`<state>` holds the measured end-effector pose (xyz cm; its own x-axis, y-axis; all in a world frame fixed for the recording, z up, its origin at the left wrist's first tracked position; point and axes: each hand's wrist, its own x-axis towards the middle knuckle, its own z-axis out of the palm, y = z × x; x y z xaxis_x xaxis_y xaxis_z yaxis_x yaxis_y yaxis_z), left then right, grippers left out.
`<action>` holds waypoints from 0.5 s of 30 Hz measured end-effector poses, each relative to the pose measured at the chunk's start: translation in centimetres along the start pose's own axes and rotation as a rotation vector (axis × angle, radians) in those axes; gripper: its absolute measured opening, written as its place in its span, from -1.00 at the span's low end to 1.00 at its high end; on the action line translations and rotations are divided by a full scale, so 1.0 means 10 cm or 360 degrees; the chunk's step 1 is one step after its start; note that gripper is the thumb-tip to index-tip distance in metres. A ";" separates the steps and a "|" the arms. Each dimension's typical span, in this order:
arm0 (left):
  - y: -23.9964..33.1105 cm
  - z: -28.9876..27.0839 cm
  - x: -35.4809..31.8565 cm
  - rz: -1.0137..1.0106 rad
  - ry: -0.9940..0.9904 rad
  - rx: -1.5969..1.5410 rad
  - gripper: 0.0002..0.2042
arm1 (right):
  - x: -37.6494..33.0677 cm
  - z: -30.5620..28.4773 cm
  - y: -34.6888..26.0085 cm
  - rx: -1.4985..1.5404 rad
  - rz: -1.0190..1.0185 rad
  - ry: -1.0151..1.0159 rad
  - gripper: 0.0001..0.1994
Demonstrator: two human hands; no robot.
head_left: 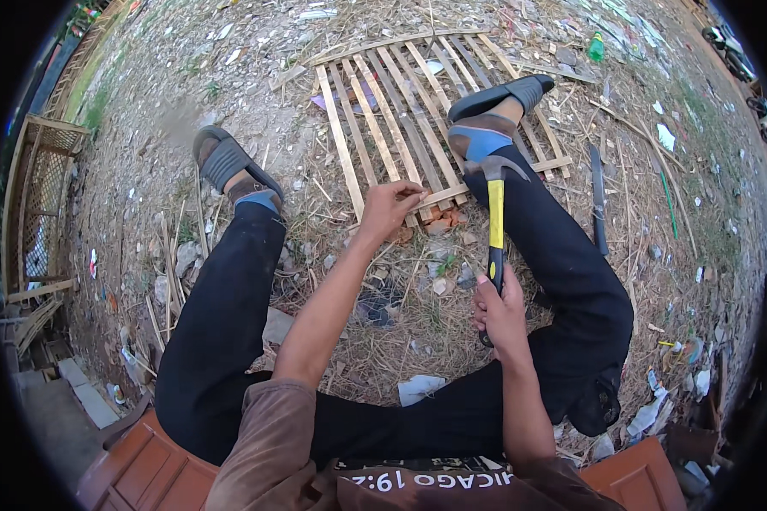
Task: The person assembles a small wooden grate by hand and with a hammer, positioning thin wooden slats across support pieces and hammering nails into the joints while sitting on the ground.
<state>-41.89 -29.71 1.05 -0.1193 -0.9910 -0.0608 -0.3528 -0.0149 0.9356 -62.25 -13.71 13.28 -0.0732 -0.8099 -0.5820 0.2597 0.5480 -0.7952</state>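
Right hand (500, 308) gripped hammer (496, 213) at right

Farther off, a slatted frame (392, 128) lay on the ground (256, 94). The left hand (387, 210) bunched its fingers (406, 203) at the frame's near rail (443, 197); whether they pinched anything was unclear.

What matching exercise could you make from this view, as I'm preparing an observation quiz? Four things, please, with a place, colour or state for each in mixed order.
Column one:
1. Hammer
2. Left hand
3. Bottle
4. Mesh-covered wooden frame

Column two:
A. Green, on the ground
B. At the far left of the picture
C. Gripped in the right hand
D. At the near crosspiece of the slatted wooden panel

Right pairs: 1-C, 2-D, 3-A, 4-B.
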 end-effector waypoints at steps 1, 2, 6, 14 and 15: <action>-0.04 0.02 0.00 -0.0022 0.0019 0.0003 -0.83 | 0.01 -0.03 0.00 -0.0084 0.0006 0.0006 -0.85; -0.07 0.04 -0.01 -0.0042 0.0032 0.0008 -0.82 | 0.01 -0.05 0.01 -0.0164 0.0013 0.0015 -0.85; -0.06 0.06 0.00 -0.0014 0.0073 -0.0044 -0.84 | 0.06 -0.13 0.05 -0.0572 -0.0143 0.0022 -0.84; -0.09 0.04 -0.02 0.0346 0.0095 0.0204 -0.84 | 0.25 -0.18 0.05 -0.1053 -0.0392 0.0068 -0.78; -0.10 0.04 -0.02 0.0313 0.0100 0.0155 -0.84 | 0.26 -0.18 0.06 -0.1077 -0.0423 0.0077 -0.78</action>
<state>-41.92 -29.42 -0.01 -0.1376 -0.9800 0.1439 -0.4170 0.1891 0.8890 -64.01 -15.06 10.96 -0.0976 -0.9321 -0.3489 -0.4242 0.3561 -0.8326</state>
